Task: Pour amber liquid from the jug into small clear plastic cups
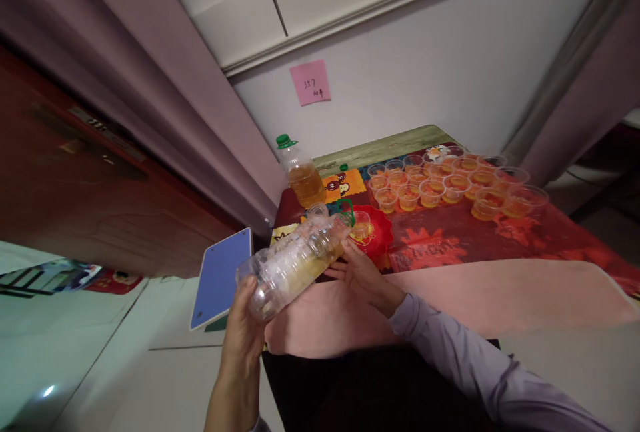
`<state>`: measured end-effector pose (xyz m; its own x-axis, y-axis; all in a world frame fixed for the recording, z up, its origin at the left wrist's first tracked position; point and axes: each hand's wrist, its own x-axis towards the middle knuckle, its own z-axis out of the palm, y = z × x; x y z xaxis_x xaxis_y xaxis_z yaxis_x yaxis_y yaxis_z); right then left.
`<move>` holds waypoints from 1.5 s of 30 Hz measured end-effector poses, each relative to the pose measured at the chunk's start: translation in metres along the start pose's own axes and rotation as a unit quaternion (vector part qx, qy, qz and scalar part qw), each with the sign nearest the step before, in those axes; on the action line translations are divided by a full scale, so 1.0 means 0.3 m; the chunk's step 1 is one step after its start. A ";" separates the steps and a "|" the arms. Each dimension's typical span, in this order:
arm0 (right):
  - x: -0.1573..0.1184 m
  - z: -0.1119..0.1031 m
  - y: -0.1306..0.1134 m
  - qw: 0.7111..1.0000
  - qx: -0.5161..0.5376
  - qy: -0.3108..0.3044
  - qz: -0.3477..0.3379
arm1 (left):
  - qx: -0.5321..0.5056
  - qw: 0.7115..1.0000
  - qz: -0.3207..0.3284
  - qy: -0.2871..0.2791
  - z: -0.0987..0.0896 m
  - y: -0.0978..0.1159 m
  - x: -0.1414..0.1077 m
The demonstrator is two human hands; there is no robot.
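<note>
A clear plastic bottle [295,262] lies tilted across my two hands, its neck toward the table and a little yellowish liquid along its lower side. My left hand [245,315] is closed round its base. Near the neck, my right hand [363,275] supports it from below, thumb against the side and fingers partly stretched. A green ring handle [346,211] hangs at the neck. Just beyond the mouth, a clear plastic cup [361,224] stands on a red scalloped plate [384,235]. How much is in that cup, I cannot make out.
Several clear cups [433,192] of orange-yellow liquid stand in rows at the right. A large green-capped bottle [306,182] stands at the back left, with a loose green cap [343,167] near it. A pink cloth [450,302] covers the front edge. A blue board [223,275] sits left.
</note>
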<state>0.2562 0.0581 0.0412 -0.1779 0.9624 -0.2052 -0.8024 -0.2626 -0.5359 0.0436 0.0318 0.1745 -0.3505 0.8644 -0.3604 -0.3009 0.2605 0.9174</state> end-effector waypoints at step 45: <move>-0.033 0.079 -0.096 0.988 -0.115 0.033 -0.093 | -0.213 0.959 -0.098 -0.159 -0.175 -0.302 0.246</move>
<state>0.2676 0.0578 0.0782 0.0037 0.9908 -0.1350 -0.6657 -0.0983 -0.7397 -0.0015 0.0494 0.0560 0.0181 0.9218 -0.3872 -0.6928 0.2908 0.6599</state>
